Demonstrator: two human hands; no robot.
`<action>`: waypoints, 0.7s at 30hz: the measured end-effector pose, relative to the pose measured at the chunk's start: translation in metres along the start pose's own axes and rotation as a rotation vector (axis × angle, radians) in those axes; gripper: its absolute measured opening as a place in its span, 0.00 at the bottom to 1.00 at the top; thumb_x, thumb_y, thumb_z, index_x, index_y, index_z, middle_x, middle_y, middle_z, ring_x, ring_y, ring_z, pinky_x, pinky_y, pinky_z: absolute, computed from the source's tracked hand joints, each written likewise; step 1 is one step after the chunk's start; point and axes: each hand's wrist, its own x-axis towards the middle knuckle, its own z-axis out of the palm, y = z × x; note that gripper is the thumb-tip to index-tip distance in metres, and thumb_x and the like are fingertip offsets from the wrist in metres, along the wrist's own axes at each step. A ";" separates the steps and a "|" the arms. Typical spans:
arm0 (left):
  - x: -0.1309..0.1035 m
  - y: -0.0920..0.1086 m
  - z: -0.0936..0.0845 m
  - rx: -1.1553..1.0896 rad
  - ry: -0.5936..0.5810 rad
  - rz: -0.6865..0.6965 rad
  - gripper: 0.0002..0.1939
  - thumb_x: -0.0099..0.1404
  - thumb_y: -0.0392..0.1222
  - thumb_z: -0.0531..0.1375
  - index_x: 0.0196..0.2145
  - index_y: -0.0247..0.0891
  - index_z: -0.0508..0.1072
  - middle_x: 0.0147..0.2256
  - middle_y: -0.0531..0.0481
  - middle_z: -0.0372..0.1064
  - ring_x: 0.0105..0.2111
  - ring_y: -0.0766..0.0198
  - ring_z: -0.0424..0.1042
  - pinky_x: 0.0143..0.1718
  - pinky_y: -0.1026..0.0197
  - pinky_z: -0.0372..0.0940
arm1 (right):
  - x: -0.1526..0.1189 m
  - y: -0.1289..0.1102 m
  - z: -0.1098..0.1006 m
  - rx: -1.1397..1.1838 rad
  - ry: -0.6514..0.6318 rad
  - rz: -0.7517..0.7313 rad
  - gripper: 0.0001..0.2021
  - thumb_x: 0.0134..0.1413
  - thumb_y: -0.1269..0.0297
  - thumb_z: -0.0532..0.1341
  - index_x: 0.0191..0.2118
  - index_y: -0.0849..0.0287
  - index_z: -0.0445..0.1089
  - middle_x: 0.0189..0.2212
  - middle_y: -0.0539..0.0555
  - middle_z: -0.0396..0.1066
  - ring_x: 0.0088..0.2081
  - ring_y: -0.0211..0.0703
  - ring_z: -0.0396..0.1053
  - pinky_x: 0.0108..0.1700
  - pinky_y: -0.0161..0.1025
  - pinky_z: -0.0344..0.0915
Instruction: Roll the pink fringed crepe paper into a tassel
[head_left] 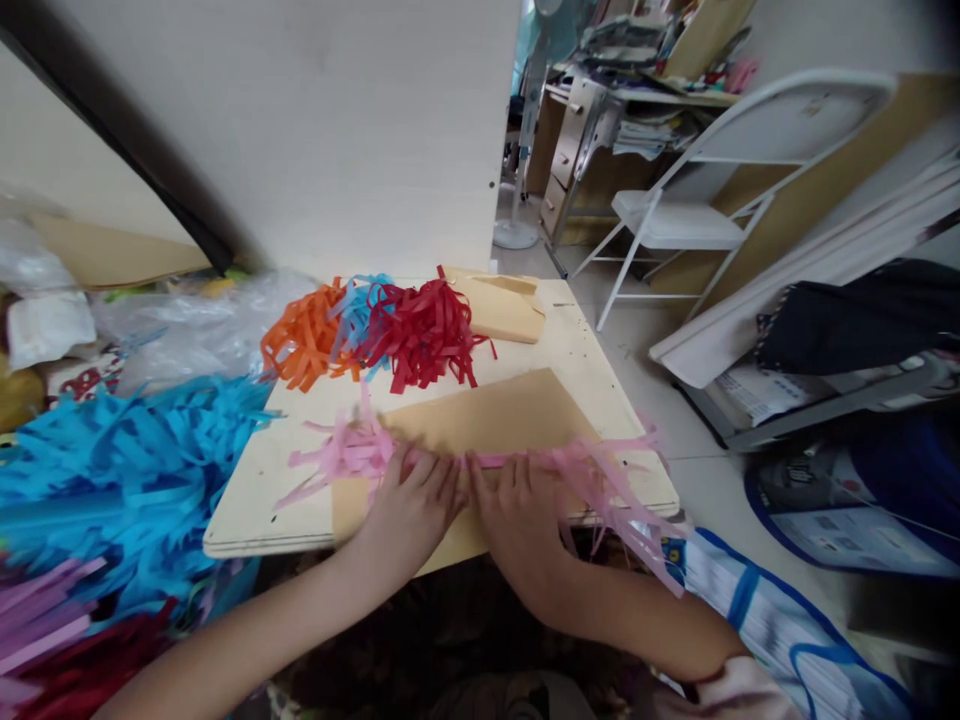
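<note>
**Pink fringed strip (356,450) laid crosswise on brown sheet (517,405)**

Strip's narrow middle under the fingers; loose fringe spreads outward past the left hand (420,490) and the right hand (517,500). Both hands: side by side, fingers bent, tips down on the strip. Undersides hidden; cannot tell whether either hand pinches it. Beneath the sheet: pale board (259,500). Beyond the hands: orange bunch (304,335), light blue bunch (365,303), red bunch (424,335), with folded brown paper (499,308) rightmost. Well left of the left hand: bright blue fringe heap (135,475). Far beyond the right hand: white chair (697,218).
</note>
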 end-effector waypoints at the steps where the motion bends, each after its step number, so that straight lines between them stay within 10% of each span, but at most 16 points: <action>1: -0.001 0.001 0.001 0.013 0.006 -0.008 0.12 0.59 0.38 0.50 0.37 0.31 0.70 0.32 0.47 0.69 0.33 0.59 0.63 0.41 0.50 0.54 | 0.000 0.003 0.001 0.008 -0.008 0.001 0.20 0.48 0.72 0.52 0.49 0.67 0.59 0.34 0.69 0.68 0.36 0.54 0.64 0.37 0.50 0.56; 13: -0.003 0.003 0.002 0.048 0.054 0.039 0.13 0.59 0.36 0.49 0.36 0.29 0.70 0.34 0.44 0.69 0.34 0.57 0.63 0.42 0.50 0.52 | -0.016 0.045 0.015 0.078 0.051 0.101 0.16 0.48 0.72 0.51 0.45 0.62 0.63 0.38 0.58 0.64 0.35 0.48 0.57 0.37 0.46 0.51; 21: 0.021 -0.012 0.000 -0.149 -0.113 -0.037 0.09 0.57 0.43 0.52 0.30 0.42 0.71 0.25 0.48 0.65 0.29 0.59 0.61 0.34 0.54 0.51 | -0.009 0.045 0.010 0.212 0.161 0.046 0.13 0.51 0.67 0.52 0.43 0.59 0.63 0.42 0.56 0.62 0.42 0.49 0.53 0.43 0.46 0.44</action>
